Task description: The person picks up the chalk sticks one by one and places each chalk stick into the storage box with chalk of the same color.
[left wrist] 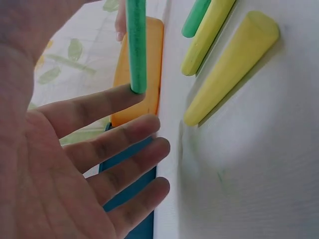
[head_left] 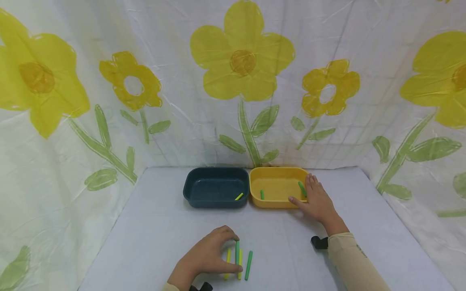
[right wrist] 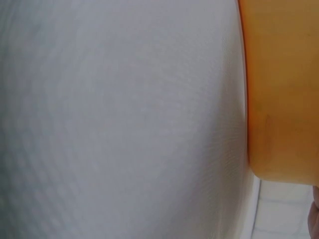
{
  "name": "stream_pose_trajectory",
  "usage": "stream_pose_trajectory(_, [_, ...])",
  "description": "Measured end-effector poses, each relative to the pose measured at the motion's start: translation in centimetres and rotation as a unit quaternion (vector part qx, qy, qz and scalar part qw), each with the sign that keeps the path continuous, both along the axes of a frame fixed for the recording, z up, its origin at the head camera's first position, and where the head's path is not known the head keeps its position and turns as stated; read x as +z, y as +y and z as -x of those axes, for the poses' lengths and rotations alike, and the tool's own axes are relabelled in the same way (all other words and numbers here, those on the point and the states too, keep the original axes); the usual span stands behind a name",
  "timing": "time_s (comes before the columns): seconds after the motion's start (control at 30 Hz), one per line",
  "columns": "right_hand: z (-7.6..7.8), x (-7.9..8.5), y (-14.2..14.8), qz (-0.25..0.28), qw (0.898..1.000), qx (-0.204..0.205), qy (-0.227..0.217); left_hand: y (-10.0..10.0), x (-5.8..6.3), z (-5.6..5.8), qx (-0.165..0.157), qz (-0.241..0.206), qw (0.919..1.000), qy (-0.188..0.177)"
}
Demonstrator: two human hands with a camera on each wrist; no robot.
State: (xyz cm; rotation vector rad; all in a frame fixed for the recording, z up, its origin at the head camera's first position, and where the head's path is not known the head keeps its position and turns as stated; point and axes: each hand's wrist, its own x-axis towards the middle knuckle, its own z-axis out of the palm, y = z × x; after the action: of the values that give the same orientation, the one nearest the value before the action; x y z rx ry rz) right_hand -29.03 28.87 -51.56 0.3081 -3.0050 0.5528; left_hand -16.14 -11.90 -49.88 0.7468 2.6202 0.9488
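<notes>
My left hand (head_left: 209, 254) pinches a green chalk stick (head_left: 237, 254) lengthwise, its index fingertip at one end and thumb at the other. In the left wrist view the held green chalk (left wrist: 137, 47) is above the table, the other three fingers spread loosely. Close by on the table lie two yellow chalk sticks (left wrist: 234, 67) and another green chalk stick (head_left: 249, 265). My right hand (head_left: 319, 202) rests at the right front corner of the yellow box (head_left: 273, 205), fingers straight along its side and thumb over the front rim. In the right wrist view only fingertips (right wrist: 314, 219) show beyond the box.
Two green chalk sticks (head_left: 262, 195) lie inside the yellow box. A dark blue box (head_left: 214, 204) stands against its left side, holding one yellow chalk stick (head_left: 238, 196). Behind the white table (head_left: 153, 226) hangs a curtain (head_left: 174, 133) with yellow flowers.
</notes>
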Motion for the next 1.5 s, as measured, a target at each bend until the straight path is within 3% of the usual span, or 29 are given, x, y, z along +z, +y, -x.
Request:
stream_pose_trajectory(0.27, [0.04, -0.11, 0.03, -0.001, 1.000, 0.002, -0.001, 0.13, 0.14, 0.04, 0.010, -0.023, 0.9996, 0.017])
stream_pose_trajectory(0.53, [0.10, -0.11, 0.01, 0.000, 1.000, 0.003, 0.001, 0.26, 0.22, -0.02, 0.011, -0.061, 0.9948, 0.080])
stream_pose_trajectory(0.83, [0.03, -0.02, -0.09, 0.002, 1.000, 0.002, -0.004, 0.41, 0.27, 0.07, 0.035, -0.051, 0.9956, 0.070])
stream_pose_trajectory(1.5, [0.05, -0.33, 0.07, 0.003, 1.000, -0.001, 0.000, 0.50, 0.37, 0.52, 0.045, -0.075, 0.9913, 0.098])
